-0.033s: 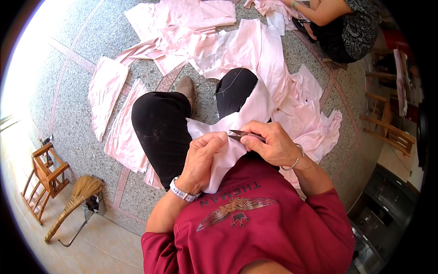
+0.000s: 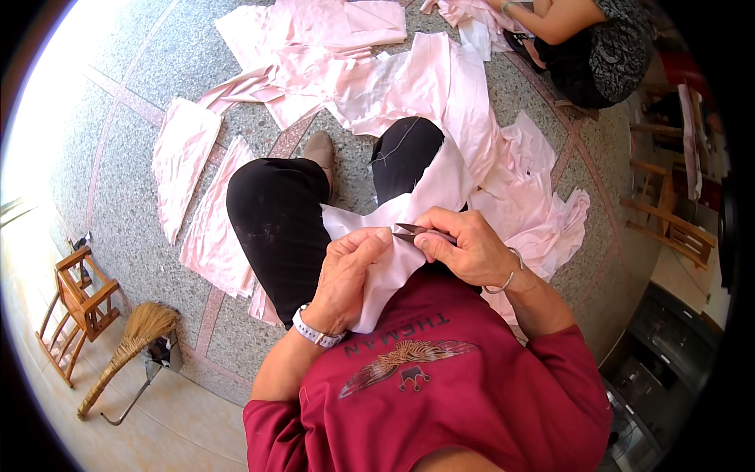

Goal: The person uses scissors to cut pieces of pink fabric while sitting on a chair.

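Across my lap lies a pale pink cloth [image 2: 389, 271], draped over my right thigh and running down toward the floor. My left hand [image 2: 352, 267] pinches its edge between thumb and fingers. Small dark thread snips [image 2: 429, 233] are gripped in my right hand [image 2: 468, 248], their two pointed blades parted a little and aimed left. The blade tips meet the cloth edge right beside my left fingertips. Whether a thread sits between the blades is too small to tell. A loose thread [image 2: 401, 145] rests on my right knee.
More pink cloth pieces [image 2: 370, 86] spread over the speckled floor ahead, left and right. Another person [image 2: 582, 47] crouches at the far right, touching pink cloth. At left are a small wooden chair [image 2: 85, 295], a straw broom [image 2: 134, 346] and a dustpan [image 2: 161, 358]. Wooden chairs [image 2: 672, 220] stand right.
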The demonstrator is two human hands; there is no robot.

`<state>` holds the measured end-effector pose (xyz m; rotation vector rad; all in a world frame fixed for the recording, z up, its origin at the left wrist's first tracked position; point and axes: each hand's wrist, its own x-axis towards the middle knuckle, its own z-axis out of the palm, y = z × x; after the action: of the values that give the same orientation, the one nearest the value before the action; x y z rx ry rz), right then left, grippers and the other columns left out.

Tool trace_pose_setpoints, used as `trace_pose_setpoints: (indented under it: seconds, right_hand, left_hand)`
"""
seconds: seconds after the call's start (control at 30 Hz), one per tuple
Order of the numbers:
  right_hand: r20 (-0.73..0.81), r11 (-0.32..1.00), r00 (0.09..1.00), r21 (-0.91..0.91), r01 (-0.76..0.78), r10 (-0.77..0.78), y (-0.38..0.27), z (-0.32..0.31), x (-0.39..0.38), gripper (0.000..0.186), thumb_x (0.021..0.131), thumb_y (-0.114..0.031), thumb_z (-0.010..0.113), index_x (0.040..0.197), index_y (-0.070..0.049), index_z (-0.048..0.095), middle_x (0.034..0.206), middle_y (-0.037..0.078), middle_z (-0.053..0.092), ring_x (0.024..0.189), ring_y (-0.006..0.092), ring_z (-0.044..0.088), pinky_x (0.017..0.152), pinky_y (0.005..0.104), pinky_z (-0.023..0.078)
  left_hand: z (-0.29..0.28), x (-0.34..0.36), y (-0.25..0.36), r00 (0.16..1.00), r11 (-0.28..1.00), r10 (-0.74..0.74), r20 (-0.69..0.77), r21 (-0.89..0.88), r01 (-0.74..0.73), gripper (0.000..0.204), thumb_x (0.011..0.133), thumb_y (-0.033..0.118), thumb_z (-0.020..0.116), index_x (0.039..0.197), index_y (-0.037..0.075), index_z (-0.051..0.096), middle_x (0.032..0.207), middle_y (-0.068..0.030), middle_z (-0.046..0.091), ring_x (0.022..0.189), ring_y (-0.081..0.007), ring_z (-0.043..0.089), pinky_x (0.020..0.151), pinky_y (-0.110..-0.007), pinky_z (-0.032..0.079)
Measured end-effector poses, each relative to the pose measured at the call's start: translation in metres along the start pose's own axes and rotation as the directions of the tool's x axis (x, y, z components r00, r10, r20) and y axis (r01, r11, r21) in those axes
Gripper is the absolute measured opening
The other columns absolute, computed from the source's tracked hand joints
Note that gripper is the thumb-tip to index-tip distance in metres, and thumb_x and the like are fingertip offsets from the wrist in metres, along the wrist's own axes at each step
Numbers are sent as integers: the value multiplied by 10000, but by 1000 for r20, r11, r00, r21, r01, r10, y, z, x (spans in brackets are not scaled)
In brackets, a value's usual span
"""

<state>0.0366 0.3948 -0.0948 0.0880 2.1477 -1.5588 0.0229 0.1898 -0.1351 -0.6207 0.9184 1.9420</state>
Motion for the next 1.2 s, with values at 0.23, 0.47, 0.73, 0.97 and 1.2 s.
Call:
trace_pose_setpoints:
  seconds: [0.23, 0.47, 0.73, 0.97, 1.2]
  right_hand:
    - [270, 859, 945, 424, -288, 183, 21, -4, 6, 165, 971, -175, 573, 909, -26, 608, 649, -45, 538, 513, 17, 401, 459, 185, 304]
    - [277, 790, 960, 598, -134, -46, 18, -2, 3, 201, 941, -211, 640, 931, -13, 607, 658, -21, 538, 531, 35, 431, 473, 194, 330]
    - [-73, 961, 968, -160, 226, -240, -11, -3, 4, 367, 747, -165, 824, 994, -27, 590, 715, 10, 513, 587, 88, 482, 523, 248, 392]
    - [-148, 878, 919, -383, 288, -365, 7, 20, 5, 168, 815, -86, 704, 916, -19, 587, 792, 124, 575, 672, 317, 597, 593, 390, 478]
    - [-241, 908, 893, -286, 308, -379, 2, 19, 10, 128, 868, -27, 640, 961, 31, 573, 770, 130, 588, 674, 268, 597, 608, 348, 471]
  left_hand:
    - [0, 0, 1, 999, 986, 51, -6, 158, -50, 182, 921, 141, 636, 987, -12, 708, 859, -33, 688, 756, -70, 598, 716, -226, 488]
    - [3, 1, -5, 997, 974, 81, -17, 212, -76, 197, 916, 166, 655, 993, -4, 717, 852, -16, 682, 788, -65, 588, 716, -228, 478]
    - [-2, 2, -4, 994, 988, 110, -25, 110, -106, 200, 927, 167, 649, 998, -10, 712, 872, -34, 683, 756, -73, 596, 690, -225, 491]
    - [6, 0, -4, 984, 966, 169, -51, 209, -155, 196, 923, 159, 653, 982, -18, 713, 862, -26, 686, 748, -64, 592, 684, -210, 478]
    - [6, 3, -8, 977, 930, 198, -80, 332, -161, 197, 922, 162, 648, 967, -19, 710, 820, 6, 664, 728, -37, 557, 646, -200, 451]
